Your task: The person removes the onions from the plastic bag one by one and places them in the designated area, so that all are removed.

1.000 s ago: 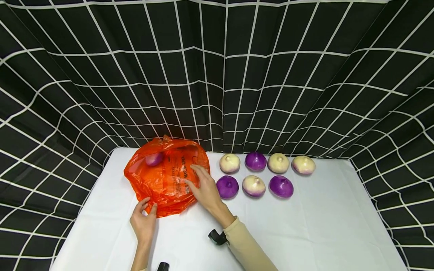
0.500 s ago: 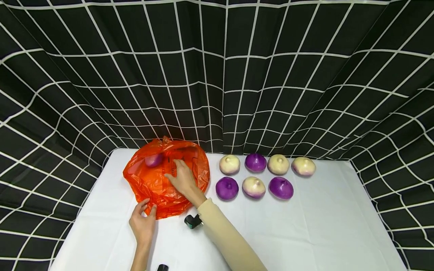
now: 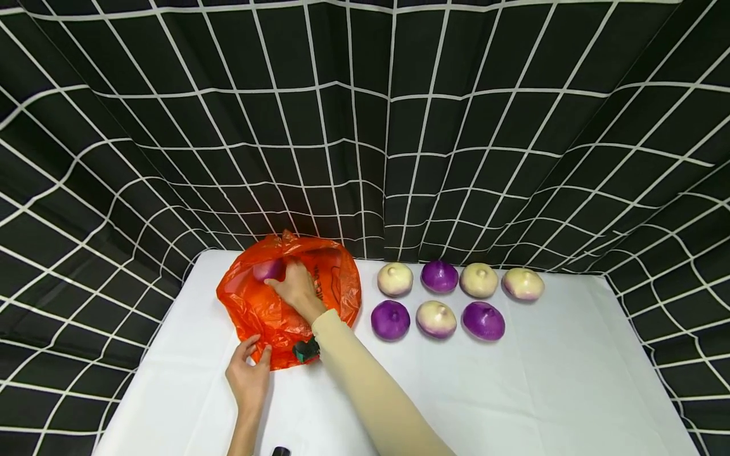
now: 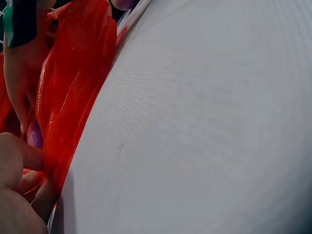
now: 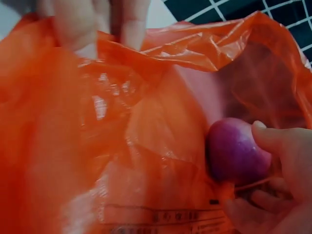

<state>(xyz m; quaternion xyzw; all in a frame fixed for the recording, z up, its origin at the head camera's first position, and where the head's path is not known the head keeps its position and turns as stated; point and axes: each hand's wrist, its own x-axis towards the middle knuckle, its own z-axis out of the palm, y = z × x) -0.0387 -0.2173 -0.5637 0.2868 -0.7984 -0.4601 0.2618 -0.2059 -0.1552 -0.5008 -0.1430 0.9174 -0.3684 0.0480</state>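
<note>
An orange-red plastic bag lies with its mouth spread at the table's left. My left hand pinches its near rim between thumb and fingers; the left wrist view shows the bunched film at those fingertips. Inside the bag sits a purple onion. Reaching into the mouth, my right hand grips this onion, thumb on its upper side and fingers curled below it in the right wrist view. Some of those fingers are dim behind the film.
Two rows of onions stand right of the bag: purple ones such as this purple onion and pale ones such as this pale onion. A white cloth covers the table. Black gridded curtains rise behind and at both sides.
My right hand has moved left from the bag's right side into its mouth and reached the onion inside. The left hand keeps its hold on the near rim.
</note>
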